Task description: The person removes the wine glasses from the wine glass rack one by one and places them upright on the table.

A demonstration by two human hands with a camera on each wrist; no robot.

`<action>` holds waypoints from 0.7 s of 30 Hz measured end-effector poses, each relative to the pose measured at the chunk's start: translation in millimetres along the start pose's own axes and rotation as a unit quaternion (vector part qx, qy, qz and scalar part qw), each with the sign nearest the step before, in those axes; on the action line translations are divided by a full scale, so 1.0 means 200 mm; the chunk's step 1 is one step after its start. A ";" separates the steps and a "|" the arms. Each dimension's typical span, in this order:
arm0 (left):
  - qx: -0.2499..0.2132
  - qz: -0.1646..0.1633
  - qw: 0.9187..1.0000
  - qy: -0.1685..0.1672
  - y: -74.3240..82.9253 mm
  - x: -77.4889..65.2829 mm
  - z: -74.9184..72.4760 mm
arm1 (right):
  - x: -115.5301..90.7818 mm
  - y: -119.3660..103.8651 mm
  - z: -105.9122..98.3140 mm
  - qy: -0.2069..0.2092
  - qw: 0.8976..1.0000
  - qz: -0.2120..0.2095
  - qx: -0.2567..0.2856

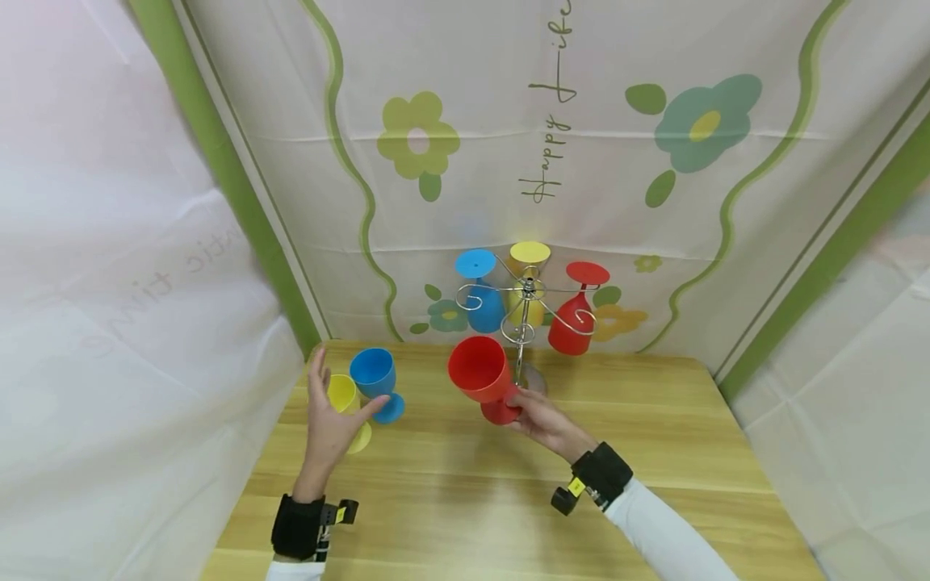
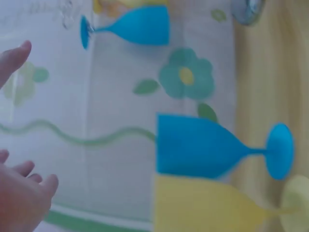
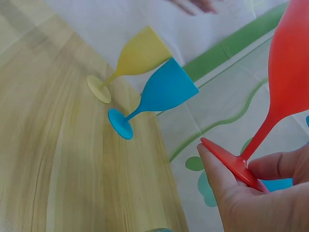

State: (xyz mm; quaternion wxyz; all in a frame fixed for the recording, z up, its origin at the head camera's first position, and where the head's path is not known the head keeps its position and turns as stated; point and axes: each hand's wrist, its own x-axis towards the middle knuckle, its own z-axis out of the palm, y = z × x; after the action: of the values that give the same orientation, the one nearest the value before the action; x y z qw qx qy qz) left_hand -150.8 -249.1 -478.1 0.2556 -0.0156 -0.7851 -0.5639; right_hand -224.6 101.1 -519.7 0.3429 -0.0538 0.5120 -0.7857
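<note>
My right hand [image 1: 548,424] pinches a red goblet [image 1: 479,367] by its foot, thumb on top and fingers beneath, as the right wrist view shows. That goblet is upright, slightly tilted, in front of the metal stemware rack [image 1: 520,355]. My left hand [image 1: 330,432] has its fingers and thumb spread and holds nothing. Close to it, a yellow goblet [image 3: 142,52] and a blue goblet [image 3: 166,88] stand upright side by side on the table; in the head view the hand partly covers the yellow one. A blue [image 1: 487,313], a yellow [image 1: 529,252] and a red goblet [image 1: 570,335] hang upside down from the rack.
The wooden table [image 1: 450,500] has its back edge against a flowered white curtain [image 1: 479,177]. Further curtain panels close off the left [image 1: 131,339] and right [image 1: 835,355] sides. The rack's round base stands near the back, partly behind my right hand.
</note>
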 end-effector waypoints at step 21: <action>0.001 0.107 0.965 -0.238 0.22 0.01 0.33 | 0.07 0.06 0.16 -0.010 0.999 0.028 -0.016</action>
State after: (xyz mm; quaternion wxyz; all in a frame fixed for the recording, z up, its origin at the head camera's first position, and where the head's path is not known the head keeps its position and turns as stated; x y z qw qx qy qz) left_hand -163.5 -174.8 -453.7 0.1206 -0.2330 -0.8177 -0.5123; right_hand -215.8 66.0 -518.9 0.3688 -0.0527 0.5222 -0.7672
